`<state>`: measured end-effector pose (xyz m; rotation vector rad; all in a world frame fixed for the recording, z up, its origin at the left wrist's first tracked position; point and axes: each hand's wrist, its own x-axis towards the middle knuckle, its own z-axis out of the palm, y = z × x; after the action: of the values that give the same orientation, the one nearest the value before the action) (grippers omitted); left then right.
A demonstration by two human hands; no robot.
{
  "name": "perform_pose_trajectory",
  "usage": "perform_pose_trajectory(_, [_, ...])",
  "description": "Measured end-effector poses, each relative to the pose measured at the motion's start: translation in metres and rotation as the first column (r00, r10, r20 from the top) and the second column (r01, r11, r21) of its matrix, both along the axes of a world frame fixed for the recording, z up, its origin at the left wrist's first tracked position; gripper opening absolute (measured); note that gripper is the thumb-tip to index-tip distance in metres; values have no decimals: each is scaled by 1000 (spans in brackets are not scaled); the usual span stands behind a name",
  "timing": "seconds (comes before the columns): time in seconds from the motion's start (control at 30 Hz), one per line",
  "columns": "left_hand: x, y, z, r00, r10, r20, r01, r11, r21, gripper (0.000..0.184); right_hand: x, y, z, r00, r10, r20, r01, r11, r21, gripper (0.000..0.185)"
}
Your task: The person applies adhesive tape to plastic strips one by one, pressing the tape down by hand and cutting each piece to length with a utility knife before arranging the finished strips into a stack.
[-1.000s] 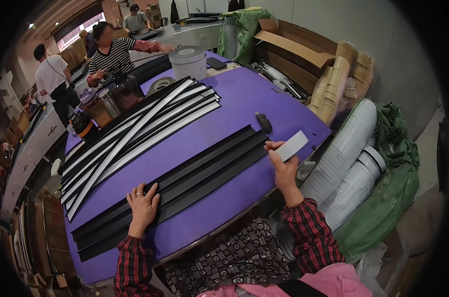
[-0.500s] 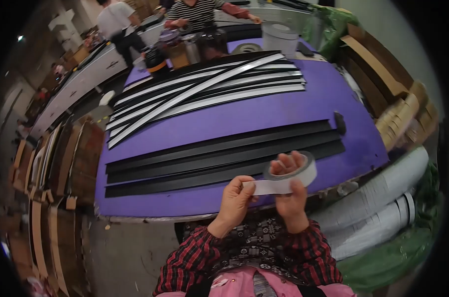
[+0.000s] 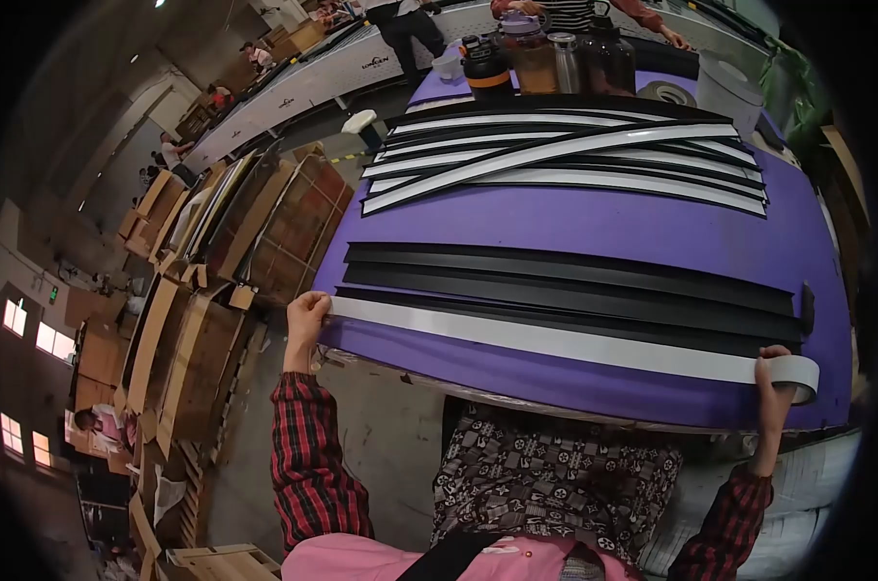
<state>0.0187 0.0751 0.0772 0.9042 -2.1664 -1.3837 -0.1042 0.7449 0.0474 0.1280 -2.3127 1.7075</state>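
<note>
A long white strip of tape [image 3: 536, 347] is stretched along the near edge of the purple table, in front of the black strips [image 3: 574, 281]. Its free end is pinched in my left hand [image 3: 309, 312], at the table's left corner. At the right, my right hand [image 3: 774, 373] grips the tape roll [image 3: 803, 376], with fingers over the near side of it. The tape runs close beside the nearest black strip and partly overlaps it in view; whether it touches is unclear.
Several black strips with white faces [image 3: 565, 160] lie crossed at the back of the purple table [image 3: 555, 221]. Behind them stand bottles [image 3: 567, 63], a white bucket [image 3: 729, 92] and another roll [image 3: 666, 93]. Cardboard boxes [image 3: 282, 218] are stacked at the left. People stand farther back.
My hands have moved far apart, left hand to the left and right hand to the right. A long length of tape has come off the roll. The view has turned left.
</note>
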Motion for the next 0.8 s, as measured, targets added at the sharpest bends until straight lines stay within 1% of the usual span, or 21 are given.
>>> perform_pose_trajectory(0.03, [-5, -10, -1, 998, -45, 33, 46, 998, -42, 13, -5, -5, 1, 1000, 5, 4, -5, 1000, 1, 20])
perform_pose_trajectory(0.07, [-9, -17, -4, 994, -88, 66, 93, 992, -80, 11, -10, -10, 0, 1000, -27, 12, 25, 981, 194, 20])
perform_pose_trajectory(0.1, [-13, -20, -3, 993, -74, 94, 81, 994, -68, 10, -12, -13, -3, 998, -63, 15, 53, 924, 379, 21])
perform_pose_trajectory(0.13, [-14, -20, -2, 993, -73, 94, 79, 995, -67, 10, -15, -17, -9, 995, -75, -64, 94, 916, 391, 23])
perform_pose_trajectory(0.17, [-15, -21, -3, 991, -55, 126, 61, 997, -44, 11, -18, -17, -10, 995, -73, -63, 92, 915, 393, 23])
perform_pose_trajectory(0.23, [-16, -19, -5, 986, -37, 163, 42, 999, -23, 12, -21, -18, -15, 990, -98, -103, 137, 850, 509, 26])
perform_pose_trajectory(0.3, [-18, -19, -9, 993, -18, 120, 22, 999, -33, 15, -22, -23, -9, 990, -119, -80, 143, 837, 529, 28])
perform_pose_trajectory(0.37, [-20, -24, -17, 992, -11, 123, 15, 999, -37, 17, -23, -24, -8, 989, -139, -58, 148, 821, 551, 32])
perform_pose_trajectory(0.43, [-22, -25, -20, 993, -8, 119, 12, 999, -40, 18, -24, -25, -10, 979, -162, -123, 203, 736, 646, 36])
perform_pose_trajectory(0.5, [-23, -25, -25, 994, 23, 110, -6, 989, -147, 17, -25, -24, -12, 977, -170, -131, 215, 726, 653, 39])
perform_pose_trajectory(0.53, [-22, -25, -27, 993, 19, 113, -3, 990, -142, 17, -25, -23, -13, 974, -176, -140, 224, 719, 657, 42])
perform_pose_trajectory(0.6, [-22, -26, -31, 996, 54, 71, -37, 974, -224, 16, -31, -20, -27, 970, -174, -171, 245, 685, 686, 42])
perform_pose_trajectory(0.63, [-19, -33, -33, 997, 32, 71, -9, 955, -297, 16, -30, -12, -33, 961, -183, -205, 275, 642, 716, 43])
perform_pose_trajectory(0.67, [-19, -41, -40, 997, -23, 67, 45, 937, -348, 16, -24, -26, -19, 952, -201, -231, 306, 627, 717, 49])
perform_pose_trajectory(0.7, [-18, -46, -45, 999, -18, 45, 31, 948, -316, 15, -24, -24, -21, 949, -299, -100, 245, 499, 831, 54])
perform_pose_trajectory(0.73, [-19, -49, -46, 996, -67, 61, 84, 939, -334, 15, -19, -37, -7, 950, -305, -67, 236, 561, 794, 58])
perform_pose_trajectory(0.77, [-18, -66, -57, 990, -124, 64, 139, 919, -370, 15, -21, -32, -13, 949, -307, -76, 233, 516, 824, 57])
perform_pose_trajectory(0.8, [-20, -70, -59, 990, -120, 69, 136, 925, -353, 16, -21, -32, -18, 938, -283, -200, 316, 463, 828, 56])
